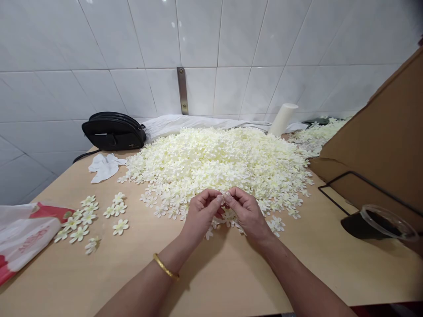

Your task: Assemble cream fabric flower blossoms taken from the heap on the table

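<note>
My left hand (pixel 205 210) and my right hand (pixel 245 211) meet at the fingertips, each closed in a pinch. Whatever sits between them is too small and covered to name. Right behind and below the fingers spreads a large heap of white artificial flowers (pixel 218 163) with pale yellow centres. A gold bangle (pixel 165 267) circles my left wrist. Off to the left, several separate flowers (pixel 78 234) lie on the table (pixel 211 286).
A red and white plastic bag (pixel 29 237) lies at the left edge. A black purse (pixel 114 131) and crumpled tissue (pixel 105 166) sit behind. At right stand a cardboard piece (pixel 380 119), a dark cup (pixel 373 223) and a black wire frame (pixel 333 200). A white roll (pixel 283 119) leans behind the heap.
</note>
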`<state>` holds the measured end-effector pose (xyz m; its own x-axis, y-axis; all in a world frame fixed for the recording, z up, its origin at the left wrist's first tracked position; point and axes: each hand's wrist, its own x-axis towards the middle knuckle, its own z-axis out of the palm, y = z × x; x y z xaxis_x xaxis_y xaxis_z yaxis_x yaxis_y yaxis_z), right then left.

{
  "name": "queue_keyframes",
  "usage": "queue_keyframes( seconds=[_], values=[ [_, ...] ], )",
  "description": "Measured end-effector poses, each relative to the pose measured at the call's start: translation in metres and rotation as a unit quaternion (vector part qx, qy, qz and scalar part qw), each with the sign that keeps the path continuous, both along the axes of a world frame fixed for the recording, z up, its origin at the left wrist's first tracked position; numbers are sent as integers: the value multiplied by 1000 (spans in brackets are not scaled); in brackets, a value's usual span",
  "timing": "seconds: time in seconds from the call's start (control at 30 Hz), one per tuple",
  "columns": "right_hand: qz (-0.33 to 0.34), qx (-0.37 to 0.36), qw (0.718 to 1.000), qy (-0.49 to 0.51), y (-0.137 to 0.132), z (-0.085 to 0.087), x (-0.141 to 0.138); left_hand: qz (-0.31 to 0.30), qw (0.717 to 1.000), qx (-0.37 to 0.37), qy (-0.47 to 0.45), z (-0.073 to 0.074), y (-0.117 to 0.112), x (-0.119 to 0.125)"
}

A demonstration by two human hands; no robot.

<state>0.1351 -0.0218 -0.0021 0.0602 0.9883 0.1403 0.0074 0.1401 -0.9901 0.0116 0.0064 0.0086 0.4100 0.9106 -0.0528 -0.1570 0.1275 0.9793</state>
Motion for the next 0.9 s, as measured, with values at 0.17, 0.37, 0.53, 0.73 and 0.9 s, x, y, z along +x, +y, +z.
queue_keyframes(
  seconds=[0.17, 0.37, 0.53, 0.73, 0.9],
  values=[
    [-51, 1, 997, -54, 0, -3, -2, 7, 1000, 1, 12, 2, -3, 1],
    [-45, 34, 998, -36, 1, 0, 2, 28, 999, 13, 13, -1, -2, -1],
    [-40, 39, 997, -59, -1, 3, 3, 5, 997, -50, -57, -1, 0, -2],
    [-77, 34, 995, -61, -1, 2, 4, -11, 992, -89, -88, -6, 3, -2],
    [-144, 56, 984, -89, 0, 1, 7, 3, 994, -88, -72, -8, 5, -3]
  ],
)
